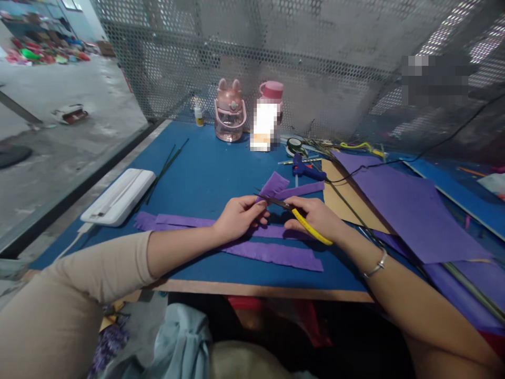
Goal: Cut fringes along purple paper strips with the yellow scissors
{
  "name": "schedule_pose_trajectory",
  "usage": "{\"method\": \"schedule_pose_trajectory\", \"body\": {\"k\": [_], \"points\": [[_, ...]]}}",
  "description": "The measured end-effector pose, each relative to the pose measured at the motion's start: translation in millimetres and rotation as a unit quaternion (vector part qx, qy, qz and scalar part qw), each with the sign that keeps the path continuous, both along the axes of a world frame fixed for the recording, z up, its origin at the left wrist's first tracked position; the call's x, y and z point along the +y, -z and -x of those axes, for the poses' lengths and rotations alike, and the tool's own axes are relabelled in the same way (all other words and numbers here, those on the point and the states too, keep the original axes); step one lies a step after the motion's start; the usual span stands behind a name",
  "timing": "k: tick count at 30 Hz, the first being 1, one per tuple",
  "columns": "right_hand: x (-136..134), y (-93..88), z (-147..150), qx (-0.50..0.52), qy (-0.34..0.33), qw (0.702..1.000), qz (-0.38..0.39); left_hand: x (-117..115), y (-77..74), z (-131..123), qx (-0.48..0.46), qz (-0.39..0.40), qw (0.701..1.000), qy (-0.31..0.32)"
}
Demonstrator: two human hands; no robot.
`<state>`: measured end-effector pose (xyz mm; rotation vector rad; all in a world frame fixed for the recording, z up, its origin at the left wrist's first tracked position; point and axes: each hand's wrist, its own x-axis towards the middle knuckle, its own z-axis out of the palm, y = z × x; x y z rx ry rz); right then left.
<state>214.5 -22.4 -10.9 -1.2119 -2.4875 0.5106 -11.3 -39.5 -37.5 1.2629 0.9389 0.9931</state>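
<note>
Between the thumb and fingers of my left hand [241,217] is a purple felt strip [275,185], its upper end fringed with small cuts. My right hand [315,216] grips yellow-handled scissors [311,227], whose dark blades lie across the strip close to my left fingertips. The strip's uncut length runs off to the right behind the blades. Beneath my hands, another purple strip [181,222] lies on the blue table, fringed at its left end. Nearer the front edge rests a further purple strip [276,255]. My fingers partly hide where the blades meet the felt.
A white power bank-like box [118,197] with a cable sits at left. Behind stand a pink bottle [229,113], a pink-lidded cup [272,90] and a small dropper bottle [198,114]. A blue glue gun [307,168], green tape [295,146] and purple sheets [414,210] occupy the right.
</note>
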Motion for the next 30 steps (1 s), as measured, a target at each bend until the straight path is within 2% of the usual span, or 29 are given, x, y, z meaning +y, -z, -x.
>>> {"method": "schedule_pose_trajectory", "body": {"k": [5,10,18,22,30], "points": [[-0.8,-1.2,-0.7,0.001,0.025,1.000,-0.013,0.4,-0.2,0.5,0.003,-0.004,1.000,0.003],[0.6,-2.9,-1.5,0.020,0.049,0.999,0.011,0.6,0.2,0.4,0.004,0.005,1.000,0.010],[4.4,-8.0,-6.4,0.015,-0.037,0.997,0.063,1.2,0.4,0.3,-0.012,0.002,1.000,-0.018],[2.9,-8.8,-4.8,0.014,-0.034,0.995,0.089,0.2,-0.6,0.3,-0.007,0.000,1.000,-0.014],[2.8,-5.6,-0.3,0.022,-0.031,0.998,0.059,-0.9,-1.3,0.3,0.001,-0.010,1.000,-0.004]]}}
